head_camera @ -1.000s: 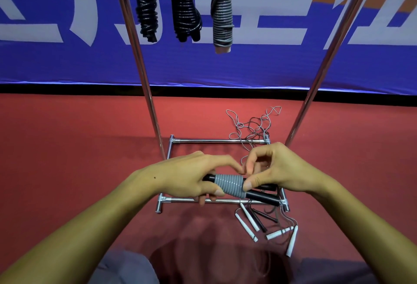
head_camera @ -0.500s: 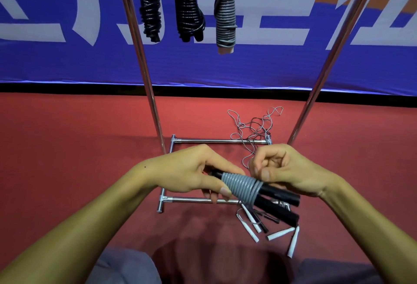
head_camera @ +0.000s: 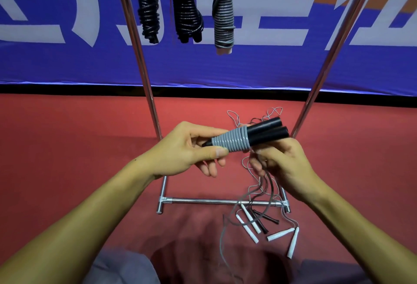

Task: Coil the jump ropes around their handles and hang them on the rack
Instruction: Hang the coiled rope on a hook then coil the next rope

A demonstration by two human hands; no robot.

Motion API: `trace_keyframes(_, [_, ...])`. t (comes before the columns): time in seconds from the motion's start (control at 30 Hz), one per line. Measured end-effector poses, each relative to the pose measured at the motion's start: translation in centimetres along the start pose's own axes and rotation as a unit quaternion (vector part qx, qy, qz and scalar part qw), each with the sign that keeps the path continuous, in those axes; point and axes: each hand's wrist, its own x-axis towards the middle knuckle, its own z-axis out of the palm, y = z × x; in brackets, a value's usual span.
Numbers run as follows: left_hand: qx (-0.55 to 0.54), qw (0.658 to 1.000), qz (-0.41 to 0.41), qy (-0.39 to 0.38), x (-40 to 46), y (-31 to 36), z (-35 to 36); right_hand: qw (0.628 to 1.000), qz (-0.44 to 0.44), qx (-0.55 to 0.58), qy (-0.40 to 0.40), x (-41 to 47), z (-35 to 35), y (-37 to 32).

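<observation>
From the head view, your left hand [head_camera: 191,150] grips the narrow end of the two black handles [head_camera: 264,131], thumb pressed on the first turns of the grey rope coil [head_camera: 231,140] so the winding cannot slip loose, and the pair lies side by side, tilted up to the right, which gives you one thick core to wrap on. Your right hand [head_camera: 282,162] sits just under the thick ends of the handles, fingers curled round the loose grey rope [head_camera: 248,195] that trails down to the floor, likely keeping it taut enough for the next turn to lie beside the last. The coil covers only the middle stretch of the handles and a long tail still hangs free, so by my reading you are midway through winding this rope, with hanging yet to come. You hold the bundle in the air between the two slanted poles of the metal rack [head_camera: 144,65], close to where it has to go. Above, two black coiled ropes [head_camera: 149,11] and [head_camera: 186,11] and one grey coiled rope [head_camera: 223,16] already hang from the top, out of frame. On the red floor [head_camera: 67,148] by the rack's base bar, several unwound ropes with white handles [head_camera: 247,230] and thin dark ones lie tangled, waiting their turn
</observation>
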Motion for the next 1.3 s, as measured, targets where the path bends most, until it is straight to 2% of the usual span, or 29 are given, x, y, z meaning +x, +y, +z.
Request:
trace_keyframes(0.1, [0.023, 0.999, -0.014, 0.031, 0.4, -0.4, 0.1, 1.0, 0.026, -0.01, -0.01, 0.0, 0.1, 0.6])
trace_keyframes(0.27, [0.127, 0.989, 0.017, 0.08, 0.8, -1.3, 1.5, 0.993, 0.044, 0.013, 0.108, -0.2, 2.4, 1.6])
trace_keyframes(0.37, [0.2, 0.971, 0.051, 0.12, 0.9, -1.5, 2.0, 0.987, 0.06, 0.042, 0.142, -0.1, 3.2, 1.6])
trace_keyframes(0.53, [0.198, 0.972, 0.069, 0.109, 0.9, -1.1, 2.2, 0.983, 0.077, 0.039, 0.162, 0.2, 3.3, 1.0])
trace_keyframes(0.8, [0.17, 0.985, 0.016, -0.003, 0.6, -1.1, 1.4, 0.99, 0.079, -0.036, 0.112, -0.5, 3.2, 1.0])
trace_keyframes(0.97, [0.223, 0.974, 0.025, 0.034, 0.6, -1.2, 1.0, 0.99, 0.084, -0.096, 0.064, -0.5, 2.8, 0.9])
trace_keyframes(1.13, [0.217, 0.97, -0.005, 0.105, 0.7, -1.1, 0.2, 0.977, 0.118, -0.169, 0.056, -0.2, 1.6, 0.7])
trace_keyframes(1.3, [0.238, 0.966, -0.028, 0.1, 0.8, -1.7, 0.0, 0.957, 0.077, -0.27, 0.071, -0.6, 0.9, 1.7])
